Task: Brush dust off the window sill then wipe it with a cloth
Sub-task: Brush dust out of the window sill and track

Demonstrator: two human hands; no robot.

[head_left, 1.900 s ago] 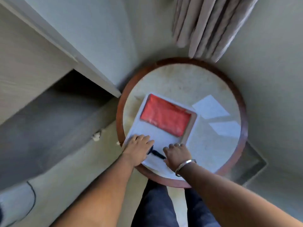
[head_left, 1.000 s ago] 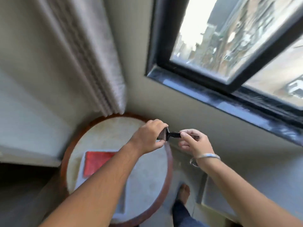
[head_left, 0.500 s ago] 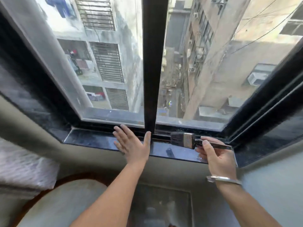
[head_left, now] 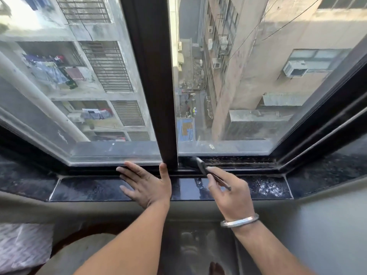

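Head view: brush [head_left: 200, 165] now angled into track; left hand [head_left: 148, 183] unmoved.

High window, daylight, narrow alley far below.

Dark window frame [head_left: 151, 80] with a central upright splits two dusty glass panes [head_left: 248, 96]. Through them: weathered concrete buildings, barred windows, laundry [head_left: 53, 73] hung on a balcony at left, an air-conditioner box [head_left: 295, 68] on the tan wall at right, cables crossing overhead. Sun falls on the right-hand facades. Indoors, a grey-green wall [head_left: 317, 225] runs under the opening; a patterned fabric [head_left: 21, 245] sits at lower left.
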